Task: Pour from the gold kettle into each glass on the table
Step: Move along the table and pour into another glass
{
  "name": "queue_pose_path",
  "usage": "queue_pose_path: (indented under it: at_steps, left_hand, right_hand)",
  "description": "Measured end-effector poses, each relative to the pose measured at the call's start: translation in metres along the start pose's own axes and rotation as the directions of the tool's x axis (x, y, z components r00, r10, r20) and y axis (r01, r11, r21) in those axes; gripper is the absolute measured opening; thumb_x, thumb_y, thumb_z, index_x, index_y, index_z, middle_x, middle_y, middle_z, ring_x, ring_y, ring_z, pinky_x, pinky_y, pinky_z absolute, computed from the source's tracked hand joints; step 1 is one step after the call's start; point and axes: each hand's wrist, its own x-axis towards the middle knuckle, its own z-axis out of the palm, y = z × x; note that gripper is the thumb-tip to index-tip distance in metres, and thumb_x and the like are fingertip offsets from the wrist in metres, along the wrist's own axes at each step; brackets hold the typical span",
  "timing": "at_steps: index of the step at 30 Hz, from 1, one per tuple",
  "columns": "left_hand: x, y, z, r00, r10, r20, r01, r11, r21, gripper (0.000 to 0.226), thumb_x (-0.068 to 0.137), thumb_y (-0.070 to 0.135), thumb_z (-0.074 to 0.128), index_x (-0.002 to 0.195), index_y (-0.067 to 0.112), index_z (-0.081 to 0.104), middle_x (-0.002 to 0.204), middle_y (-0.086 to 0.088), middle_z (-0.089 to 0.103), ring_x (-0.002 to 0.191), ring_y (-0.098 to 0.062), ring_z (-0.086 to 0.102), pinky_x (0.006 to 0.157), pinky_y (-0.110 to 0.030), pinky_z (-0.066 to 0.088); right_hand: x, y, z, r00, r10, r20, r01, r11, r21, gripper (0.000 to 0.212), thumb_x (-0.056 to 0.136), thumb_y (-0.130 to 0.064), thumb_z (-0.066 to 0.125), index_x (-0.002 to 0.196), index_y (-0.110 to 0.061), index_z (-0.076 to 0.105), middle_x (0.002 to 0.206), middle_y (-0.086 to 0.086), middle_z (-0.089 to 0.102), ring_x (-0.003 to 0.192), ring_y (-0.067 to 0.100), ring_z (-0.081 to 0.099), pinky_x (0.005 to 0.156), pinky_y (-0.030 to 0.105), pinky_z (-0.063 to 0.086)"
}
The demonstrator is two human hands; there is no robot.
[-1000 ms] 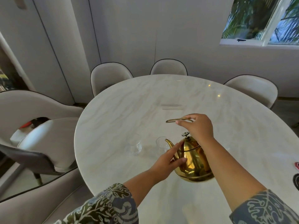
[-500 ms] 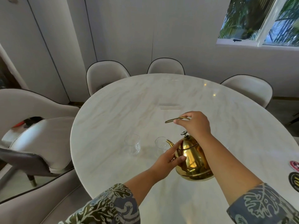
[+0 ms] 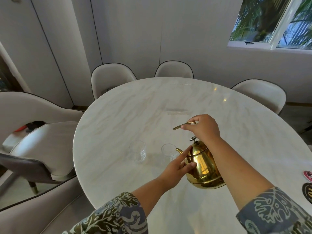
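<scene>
The right forearm covers the rear of the gold kettle [image 3: 203,168], and where its handle [image 3: 184,125] joins the body cannot be seen. Two round coasters [image 3: 308,191] at the right edge of the frame are cut off. Both clear glasses are hard to read against the pale marble: the left glass [image 3: 137,152] stands alone left of centre, and the right glass [image 3: 168,152] stands just beside the kettle's spout [image 3: 179,150], its near side partly masked by the left hand's fingers. Whether either glass holds liquid cannot be told. No stream is visible at the spout.

The kettle sits right of centre in the frame, tilted toward the right glass, lid knob on top. The right hand [image 3: 204,128] is clamped on the handle, above the lid. The left hand [image 3: 179,167] lies with fingers spread flat against the kettle's front wall, gripping nothing. The bench [image 3: 135,112] is ringed by pale chairs [image 3: 111,76].
</scene>
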Motion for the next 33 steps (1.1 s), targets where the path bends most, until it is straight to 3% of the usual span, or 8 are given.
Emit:
queue_pose_path:
  at_steps: [3, 6, 10, 14, 20, 25, 33]
  left_hand:
    - [0.002, 0.000, 0.003, 1.000, 0.000, -0.014, 0.000, 1.000, -0.007, 0.058, 0.096, 0.036, 0.047, 0.145, 0.042, 0.019, 0.123, 0.019, 0.050, 0.115, -0.001, 0.053, 0.107, -0.024, 0.037]
    - [0.003, 0.002, 0.005, 1.000, 0.000, -0.026, 0.000, 1.000, -0.021, 0.058, 0.095, 0.036, 0.048, 0.146, 0.042, 0.019, 0.123, 0.020, 0.048, 0.124, -0.010, 0.048, 0.115, -0.038, 0.030]
    - [0.003, 0.006, 0.007, 0.999, 0.004, -0.038, -0.006, 0.999, -0.035, 0.059, 0.096, 0.035, 0.047, 0.147, 0.040, 0.018, 0.121, 0.021, 0.049, 0.119, -0.006, 0.047, 0.113, -0.035, 0.029]
    - [0.002, 0.010, 0.008, 0.999, 0.000, -0.046, -0.002, 0.999, -0.037, 0.058, 0.097, 0.033, 0.045, 0.147, 0.039, 0.017, 0.123, 0.021, 0.045, 0.118, -0.003, 0.045, 0.105, -0.024, 0.030]
    - [0.004, 0.012, 0.009, 0.998, 0.001, -0.063, -0.003, 0.999, -0.036, 0.058, 0.097, 0.035, 0.045, 0.147, 0.040, 0.016, 0.128, 0.020, 0.039, 0.132, -0.015, 0.041, 0.114, -0.036, 0.028]
    - [0.004, 0.015, 0.012, 0.997, 0.007, -0.079, -0.012, 0.999, -0.053, 0.059, 0.097, 0.031, 0.046, 0.147, 0.036, 0.017, 0.112, 0.039, 0.040, 0.117, 0.000, 0.044, 0.099, -0.014, 0.036]
    - [0.004, 0.019, 0.014, 0.995, 0.004, -0.103, -0.009, 0.999, -0.049, 0.058, 0.097, 0.033, 0.046, 0.146, 0.039, 0.017, 0.110, 0.039, 0.039, 0.116, -0.003, 0.045, 0.113, -0.032, 0.029]
  right_hand:
    - [0.002, 0.000, -0.002, 1.000, -0.005, 0.018, 0.005, 1.000, -0.005, 0.034, 0.075, -0.038, 0.077, 0.100, -0.016, 0.073, 0.113, 0.002, 0.070, 0.102, 0.021, 0.063, 0.073, 0.030, 0.048]
    - [0.005, -0.001, -0.003, 0.999, -0.024, 0.030, 0.024, 1.000, -0.012, 0.032, 0.074, -0.038, 0.077, 0.097, -0.016, 0.075, 0.114, 0.000, 0.069, 0.103, 0.019, 0.062, 0.073, 0.029, 0.047]
    - [0.008, -0.003, -0.005, 0.999, -0.031, 0.040, 0.031, 0.999, -0.018, 0.030, 0.074, -0.037, 0.078, 0.094, -0.016, 0.075, 0.110, 0.001, 0.070, 0.091, 0.016, 0.058, 0.072, 0.030, 0.048]
    - [0.010, -0.004, -0.005, 0.998, -0.030, 0.048, 0.031, 0.999, -0.021, 0.031, 0.074, -0.037, 0.078, 0.095, -0.015, 0.074, 0.105, 0.003, 0.070, 0.082, 0.014, 0.053, 0.070, 0.029, 0.048]
    - [0.012, -0.006, -0.006, 0.997, -0.026, 0.071, 0.029, 0.999, -0.032, 0.028, 0.073, -0.037, 0.079, 0.091, -0.016, 0.074, 0.096, 0.002, 0.071, 0.078, 0.016, 0.056, 0.067, 0.028, 0.047]
    - [0.015, -0.009, -0.008, 0.995, -0.018, 0.096, 0.023, 0.998, -0.051, 0.025, 0.071, -0.034, 0.080, 0.088, -0.017, 0.076, 0.098, 0.003, 0.072, 0.082, 0.020, 0.060, 0.069, 0.030, 0.047]
    - [0.019, -0.011, -0.007, 0.994, -0.025, 0.108, 0.031, 0.998, -0.048, 0.027, 0.070, -0.035, 0.081, 0.090, -0.018, 0.076, 0.099, 0.003, 0.072, 0.078, 0.016, 0.058, 0.068, 0.029, 0.048]
